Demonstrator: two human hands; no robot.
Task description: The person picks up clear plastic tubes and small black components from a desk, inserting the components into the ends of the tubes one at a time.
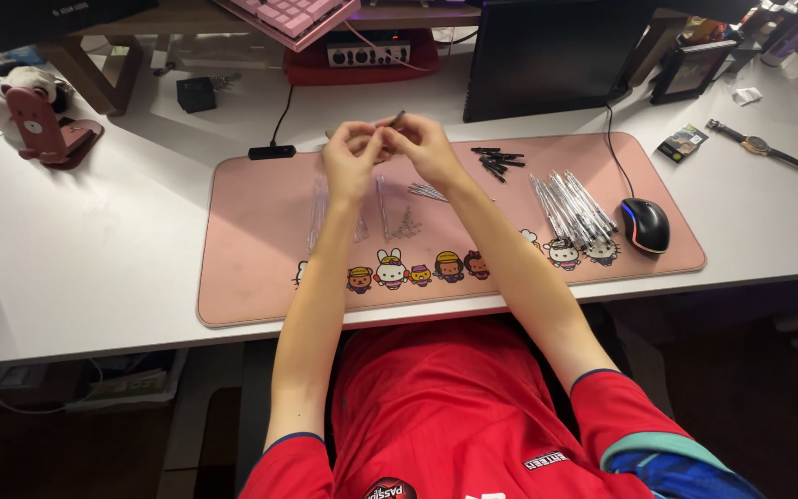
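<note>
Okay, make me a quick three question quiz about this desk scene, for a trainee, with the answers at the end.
1. True or false: both hands meet above the pink desk mat.
2. Which lies nearest the computer mouse? A) pile of clear tubes B) wristwatch C) pile of small black parts
3. What sticks out from between the fingers?

Key
1. True: the left hand and right hand touch above the mat's far half.
2. A.
3. A thin dark stick-like piece, pinched by both hands; its kind is too small to tell.
</note>
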